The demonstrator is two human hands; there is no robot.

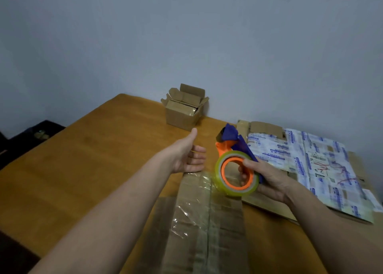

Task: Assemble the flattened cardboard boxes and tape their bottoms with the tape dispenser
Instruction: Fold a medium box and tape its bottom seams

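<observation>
Cardboard box (207,222), its closed flaps crossed with clear tape, lies in front of us on the wooden surface (93,159). Our left hand (190,153) is at its far edge, fingers (196,159) straight and slightly apart, thumb up, holding nothing. Our right hand (269,180) grips the orange-and-blue tape dispenser (234,158) above the box's far right corner, fingers curled through the roll's core. A small assembled box (184,112), top flaps open, stands by the wall; flattened cardboard (310,163) covered in printed labels lies to the right.
</observation>
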